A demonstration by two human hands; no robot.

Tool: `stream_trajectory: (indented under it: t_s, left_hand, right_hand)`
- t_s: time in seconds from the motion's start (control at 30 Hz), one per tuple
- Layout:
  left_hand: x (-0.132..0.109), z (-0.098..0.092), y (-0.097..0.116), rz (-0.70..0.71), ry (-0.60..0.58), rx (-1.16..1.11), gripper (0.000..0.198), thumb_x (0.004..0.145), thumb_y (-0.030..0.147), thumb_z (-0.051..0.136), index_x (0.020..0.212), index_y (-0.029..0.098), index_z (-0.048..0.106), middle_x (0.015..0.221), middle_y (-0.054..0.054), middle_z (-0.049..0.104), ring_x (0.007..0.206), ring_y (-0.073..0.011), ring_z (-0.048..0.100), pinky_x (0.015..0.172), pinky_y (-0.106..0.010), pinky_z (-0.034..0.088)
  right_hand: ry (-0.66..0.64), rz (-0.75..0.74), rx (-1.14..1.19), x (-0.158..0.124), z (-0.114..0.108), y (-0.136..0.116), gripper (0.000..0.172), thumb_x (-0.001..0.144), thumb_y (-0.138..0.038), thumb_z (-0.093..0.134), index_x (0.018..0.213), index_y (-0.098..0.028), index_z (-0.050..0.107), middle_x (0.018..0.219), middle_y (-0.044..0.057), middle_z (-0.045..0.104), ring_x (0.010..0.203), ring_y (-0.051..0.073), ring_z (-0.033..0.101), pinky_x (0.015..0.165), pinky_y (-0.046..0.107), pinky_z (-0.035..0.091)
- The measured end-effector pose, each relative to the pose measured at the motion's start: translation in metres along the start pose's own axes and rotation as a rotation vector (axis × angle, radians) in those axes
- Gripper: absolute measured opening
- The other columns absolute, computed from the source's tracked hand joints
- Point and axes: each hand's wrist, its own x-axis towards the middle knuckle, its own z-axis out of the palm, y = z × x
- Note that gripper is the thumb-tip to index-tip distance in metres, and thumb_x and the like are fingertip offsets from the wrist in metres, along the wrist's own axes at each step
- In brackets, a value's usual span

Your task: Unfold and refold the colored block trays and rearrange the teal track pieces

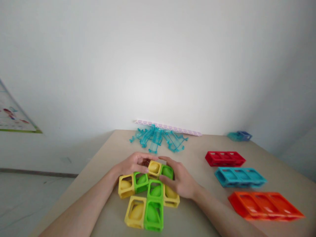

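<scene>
A cluster of yellow and green hollow cube blocks point(148, 200) lies on the beige table point(197, 217) in front of me. My left hand point(133, 163) curls its fingers over the far side of the cluster and pinches a yellow cube point(154, 167) at the top. My right hand point(181, 179) wraps around the same spot from the right, fingers pressed on the yellow cube and the green cube point(168, 171) beside it. Both hands are closed on these blocks.
A red block tray point(224, 158), a teal one point(240, 177) and an orange one point(265, 205) lie in a row on the right. Clear blue plastic pieces point(156, 138) are heaped at the far edge by the wall. A small blue block point(240, 136) sits far right.
</scene>
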Motion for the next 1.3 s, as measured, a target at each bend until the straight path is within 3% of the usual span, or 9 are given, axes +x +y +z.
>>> stream_trajectory:
  t_s: [0.2,0.43,0.57,0.77,0.87,1.0,1.07,1.2,1.3]
  left_hand:
    - [-0.001,-0.001,0.003,0.019,0.176,0.12,0.061,0.069,0.022,0.078,0.126,0.015,0.059,0.113,-0.01,0.068,0.101,-0.0236,0.063,0.089,-0.033,0.046]
    - [0.01,-0.015,-0.008,0.127,0.447,0.016,0.063,0.06,0.017,0.083,0.119,0.014,0.062,0.098,-0.007,0.072,0.083,-0.0175,0.066,0.079,-0.029,0.049]
    - [0.013,-0.019,-0.008,0.299,0.584,-0.14,0.043,0.058,0.02,0.084,0.098,0.016,0.066,0.088,-0.002,0.071,0.08,-0.0173,0.066,0.076,-0.03,0.052]
    - [0.004,-0.004,0.0,0.15,0.363,0.09,0.03,0.062,0.018,0.082,0.089,0.014,0.07,0.081,-0.002,0.073,0.069,-0.0136,0.066,0.065,-0.023,0.05]
    - [0.001,0.002,0.003,0.063,0.202,0.104,0.036,0.066,0.018,0.08,0.101,0.015,0.071,0.089,-0.006,0.074,0.076,-0.0166,0.068,0.071,-0.026,0.051]
    - [0.0,0.003,0.006,0.112,0.066,0.037,0.051,0.072,0.016,0.076,0.121,0.019,0.063,0.115,-0.011,0.069,0.105,-0.0248,0.065,0.094,-0.037,0.046]
    - [0.0,0.005,0.009,0.157,0.005,0.004,0.058,0.074,0.015,0.074,0.129,0.021,0.057,0.126,-0.013,0.063,0.117,-0.028,0.058,0.103,-0.043,0.04]
    - [-0.002,0.012,0.016,0.197,-0.102,-0.03,0.07,0.076,0.018,0.073,0.14,0.023,0.045,0.135,-0.016,0.055,0.128,-0.0303,0.049,0.111,-0.05,0.027]
    - [-0.003,0.012,0.014,0.177,-0.129,-0.042,0.08,0.074,0.021,0.076,0.144,0.024,0.037,0.137,-0.017,0.053,0.129,-0.0323,0.046,0.111,-0.053,0.026]
  right_hand:
    - [0.018,0.107,-0.015,0.002,0.001,0.004,0.046,0.084,-0.034,0.058,0.127,-0.017,0.053,0.071,0.0,0.065,0.063,0.017,0.059,0.063,0.029,0.043]
    - [0.001,0.109,-0.032,0.002,0.002,0.006,0.038,0.086,-0.036,0.056,0.119,-0.019,0.059,0.072,0.0,0.065,0.063,0.017,0.059,0.063,0.029,0.042]
    - [0.146,0.065,-0.066,0.003,0.002,0.007,0.037,0.084,-0.04,0.059,0.114,-0.018,0.063,0.089,0.006,0.066,0.081,0.02,0.061,0.075,0.034,0.046]
    - [0.289,-0.046,0.035,0.006,0.006,0.004,0.064,0.078,-0.042,0.068,0.134,-0.021,0.047,0.114,0.008,0.062,0.096,0.021,0.058,0.088,0.038,0.046]
    - [0.268,-0.053,0.052,0.008,0.008,0.002,0.048,0.082,-0.037,0.065,0.126,-0.021,0.055,0.102,0.005,0.067,0.091,0.02,0.06,0.087,0.036,0.046]
    - [0.267,-0.028,0.057,0.009,0.006,0.003,0.018,0.089,-0.032,0.054,0.097,-0.021,0.067,0.091,0.003,0.069,0.086,0.019,0.061,0.082,0.034,0.045]
    - [0.309,-0.006,0.089,0.008,0.005,0.004,0.022,0.091,-0.035,0.05,0.089,-0.019,0.066,0.088,0.004,0.068,0.085,0.019,0.061,0.08,0.033,0.045]
    - [0.33,-0.042,0.133,0.006,0.005,0.004,0.032,0.083,-0.044,0.06,0.101,-0.018,0.062,0.095,0.005,0.067,0.087,0.02,0.059,0.079,0.032,0.045]
    - [0.381,-0.007,0.111,0.007,0.006,0.003,0.033,0.078,-0.043,0.066,0.098,-0.017,0.061,0.091,0.005,0.066,0.082,0.019,0.058,0.077,0.032,0.045]
